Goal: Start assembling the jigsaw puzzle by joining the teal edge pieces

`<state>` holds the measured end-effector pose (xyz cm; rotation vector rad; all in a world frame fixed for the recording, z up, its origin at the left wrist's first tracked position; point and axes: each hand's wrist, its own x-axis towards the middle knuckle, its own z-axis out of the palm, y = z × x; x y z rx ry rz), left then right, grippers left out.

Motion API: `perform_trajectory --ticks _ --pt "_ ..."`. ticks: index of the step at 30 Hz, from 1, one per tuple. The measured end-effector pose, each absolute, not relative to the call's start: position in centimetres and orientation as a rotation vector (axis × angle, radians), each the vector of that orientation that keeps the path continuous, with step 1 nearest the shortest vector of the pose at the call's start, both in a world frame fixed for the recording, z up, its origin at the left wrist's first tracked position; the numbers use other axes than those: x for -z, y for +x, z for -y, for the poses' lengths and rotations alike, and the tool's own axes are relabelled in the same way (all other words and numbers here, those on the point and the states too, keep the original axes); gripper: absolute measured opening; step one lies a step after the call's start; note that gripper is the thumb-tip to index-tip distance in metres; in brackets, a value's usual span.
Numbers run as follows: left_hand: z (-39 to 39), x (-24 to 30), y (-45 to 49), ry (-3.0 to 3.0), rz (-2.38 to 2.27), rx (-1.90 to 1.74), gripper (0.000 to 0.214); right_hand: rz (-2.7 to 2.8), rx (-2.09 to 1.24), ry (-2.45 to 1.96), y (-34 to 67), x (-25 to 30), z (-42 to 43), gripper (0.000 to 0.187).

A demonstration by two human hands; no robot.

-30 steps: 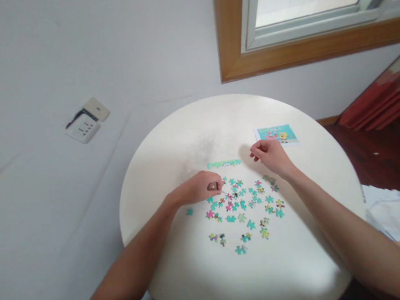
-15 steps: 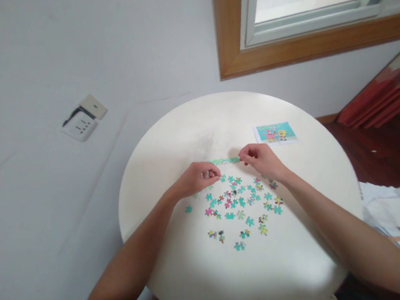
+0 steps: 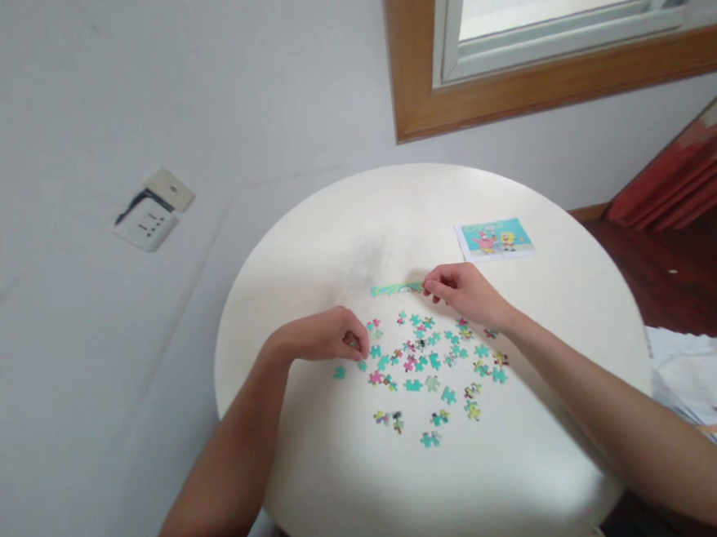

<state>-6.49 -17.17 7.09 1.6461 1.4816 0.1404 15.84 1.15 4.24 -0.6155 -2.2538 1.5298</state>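
A joined strip of jigsaw puzzle pieces (image 3: 395, 289), mostly green and teal, lies across the middle of the white table. At its right end, the fingertips of my right hand (image 3: 461, 287) are pinched together, touching or just over the strip; anything between them is hidden. My left hand (image 3: 326, 336) hangs at the left edge of the loose puzzle pieces (image 3: 412, 386), its fingers curled into a pinch with the tips pointing down. Whether a piece sits in that pinch cannot be seen. The loose pieces, teal, pink and yellow, are scattered below the strip.
A picture card (image 3: 496, 239) with two cartoon figures lies flat behind my right hand. The round white table (image 3: 361, 481) stands close to the wall with sockets (image 3: 145, 224). White papers or cloth (image 3: 703, 371) lie beyond its right edge.
My left hand has moved left and down from the strip to the loose pieces, uncovering the strip's left end. The right hand has shifted slightly left and down, at the strip's right end.
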Motion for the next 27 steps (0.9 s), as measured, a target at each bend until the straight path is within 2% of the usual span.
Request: perform_trajectory --ticks 6,10,14,22,27 --pt "16.6 -6.9 -5.8 1.721 -1.522 -0.244 0.007 2.195 -1.556 -0.62 16.2 -4.9 -1.9 0.024" --pt "16.2 -7.3 -5.2 1.865 -1.521 -0.316 0.012 2.016 -1.463 -0.819 16.9 -5.4 -4.1 0.021" --pt "16.2 -7.0 -4.5 1.945 -1.492 -0.267 0.016 1.881 -1.396 -0.991 17.5 -5.1 -5.9 0.02" --pt "16.5 -7.1 -3.1 1.985 -1.528 -0.155 0.022 1.94 -1.366 -0.948 17.2 -4.1 -5.8 0.02" --pt "16.3 -7.4 -2.6 1.969 -1.502 -0.141 0.018 1.958 -1.359 -0.937 17.2 -4.0 -5.9 0.02"
